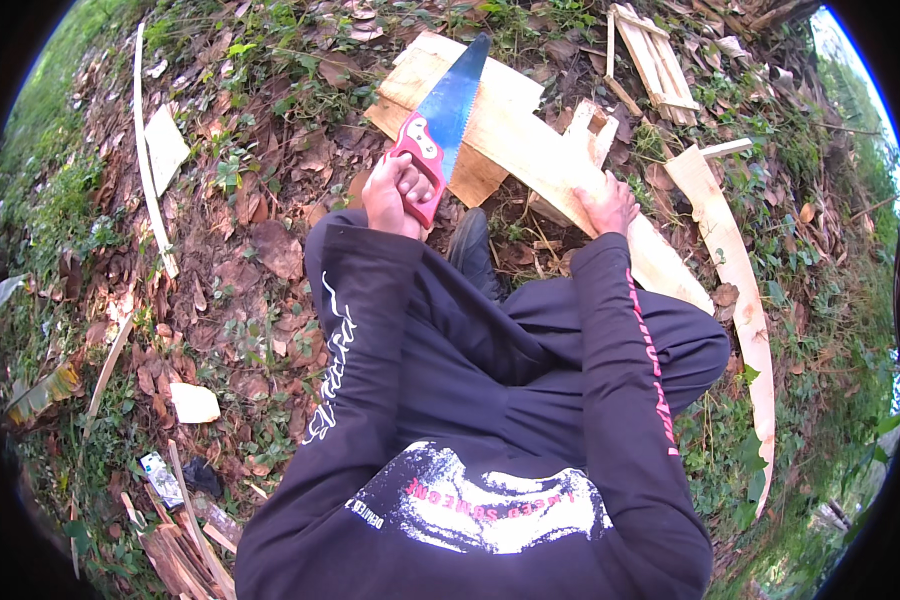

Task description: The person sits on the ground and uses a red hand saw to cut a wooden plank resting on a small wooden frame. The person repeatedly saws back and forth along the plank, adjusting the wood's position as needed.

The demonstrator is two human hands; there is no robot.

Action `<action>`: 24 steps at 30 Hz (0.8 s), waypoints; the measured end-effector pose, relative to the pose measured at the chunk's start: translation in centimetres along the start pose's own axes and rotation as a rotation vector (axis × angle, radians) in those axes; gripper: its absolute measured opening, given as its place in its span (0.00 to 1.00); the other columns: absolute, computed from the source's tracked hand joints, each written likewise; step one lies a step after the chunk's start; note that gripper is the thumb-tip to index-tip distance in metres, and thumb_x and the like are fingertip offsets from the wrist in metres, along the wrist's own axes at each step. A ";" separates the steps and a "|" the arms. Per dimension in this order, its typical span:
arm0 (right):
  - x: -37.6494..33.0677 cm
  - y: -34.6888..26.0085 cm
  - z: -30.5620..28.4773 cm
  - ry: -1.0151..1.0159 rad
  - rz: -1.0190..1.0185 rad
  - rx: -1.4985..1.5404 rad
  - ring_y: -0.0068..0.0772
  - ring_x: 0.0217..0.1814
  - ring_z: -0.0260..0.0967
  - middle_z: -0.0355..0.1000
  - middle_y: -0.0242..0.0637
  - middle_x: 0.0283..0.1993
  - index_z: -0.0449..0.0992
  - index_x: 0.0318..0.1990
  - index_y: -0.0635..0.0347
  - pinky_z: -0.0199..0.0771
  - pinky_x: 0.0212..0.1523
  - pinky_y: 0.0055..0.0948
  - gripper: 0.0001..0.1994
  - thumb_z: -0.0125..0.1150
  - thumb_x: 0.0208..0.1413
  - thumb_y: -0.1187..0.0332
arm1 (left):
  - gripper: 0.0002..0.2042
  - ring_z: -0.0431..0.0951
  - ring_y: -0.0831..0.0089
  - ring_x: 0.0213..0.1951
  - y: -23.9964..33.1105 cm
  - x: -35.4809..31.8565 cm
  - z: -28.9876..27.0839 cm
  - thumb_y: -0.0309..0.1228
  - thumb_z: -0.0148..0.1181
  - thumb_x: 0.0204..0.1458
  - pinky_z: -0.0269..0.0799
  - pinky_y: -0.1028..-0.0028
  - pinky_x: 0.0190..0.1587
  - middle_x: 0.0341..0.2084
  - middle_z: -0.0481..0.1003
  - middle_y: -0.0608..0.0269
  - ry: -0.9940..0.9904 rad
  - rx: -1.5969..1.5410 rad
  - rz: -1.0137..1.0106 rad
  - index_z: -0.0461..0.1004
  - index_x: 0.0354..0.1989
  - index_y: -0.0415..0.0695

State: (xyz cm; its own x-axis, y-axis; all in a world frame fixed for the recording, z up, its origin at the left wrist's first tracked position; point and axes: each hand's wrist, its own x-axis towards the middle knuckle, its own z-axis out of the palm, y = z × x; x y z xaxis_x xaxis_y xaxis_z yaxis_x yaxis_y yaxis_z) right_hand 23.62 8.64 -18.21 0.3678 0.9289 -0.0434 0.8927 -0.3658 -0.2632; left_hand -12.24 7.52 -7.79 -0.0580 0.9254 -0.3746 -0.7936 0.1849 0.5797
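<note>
Left hand (pixel 398 196) grips saw (pixel 448 110); right hand (pixel 607 206) lies flat on plank (pixel 530 150).

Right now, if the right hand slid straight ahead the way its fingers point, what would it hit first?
Probably only more of the pale wooden plank that the right hand already rests on, then the small wood offcut lying further up; depth is unclear.

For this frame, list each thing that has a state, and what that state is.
Saw: gripped by its red handle, blade lying across the plank.
Plank: flat on the ground, pinned down.
Left hand: closed round the saw handle.
Right hand: pressed flat on the plank.
Curved slab: lying loose on the leaves, untouched.
Slatted frame: lying on the ground, untouched.
</note>
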 end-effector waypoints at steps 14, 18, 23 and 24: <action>4.1 0.6 -9.8 0.209 -0.222 -0.118 0.43 0.58 0.66 0.73 0.34 0.50 0.81 0.45 0.50 0.57 0.57 0.60 0.19 0.63 0.59 0.46 | 0.21 0.53 0.83 0.11 1.1 -3.3 1.9 0.25 0.49 0.59 0.52 0.79 0.16 0.10 0.56 0.74 -0.193 0.158 0.286 0.65 0.61 0.30; 4.3 2.9 -9.8 0.151 -0.286 -0.016 0.43 0.53 0.69 0.72 0.35 0.43 0.81 0.43 0.52 0.60 0.57 0.53 0.15 0.63 0.59 0.52 | 0.21 0.51 0.83 0.09 0.7 -2.8 1.7 0.27 0.46 0.63 0.53 0.78 0.15 0.10 0.55 0.73 -0.264 0.135 0.292 0.64 0.63 0.31; 2.5 1.1 -11.8 0.170 -0.353 0.114 0.43 0.49 0.70 0.70 0.36 0.38 0.80 0.38 0.56 0.64 0.50 0.47 0.12 0.64 0.60 0.58 | 0.25 0.52 0.83 0.09 1.1 -3.0 0.9 0.29 0.47 0.62 0.52 0.78 0.15 0.09 0.56 0.73 -0.442 0.079 0.367 0.61 0.66 0.29; 2.1 0.0 -12.4 0.203 -0.347 0.122 0.43 0.48 0.70 0.69 0.36 0.38 0.79 0.37 0.57 0.63 0.50 0.47 0.12 0.63 0.60 0.57 | 0.25 0.52 0.83 0.09 1.1 -3.2 0.7 0.29 0.48 0.61 0.51 0.78 0.15 0.09 0.56 0.73 -0.419 0.088 0.368 0.61 0.66 0.29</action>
State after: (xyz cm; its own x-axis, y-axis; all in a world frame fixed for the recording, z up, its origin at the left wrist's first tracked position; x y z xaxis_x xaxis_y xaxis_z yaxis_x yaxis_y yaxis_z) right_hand 27.62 9.85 -6.35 0.1051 0.9611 0.2555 0.9399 -0.0122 -0.3411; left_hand -12.56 5.01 -5.46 -0.0619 0.9830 0.1729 -0.7121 -0.1649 0.6824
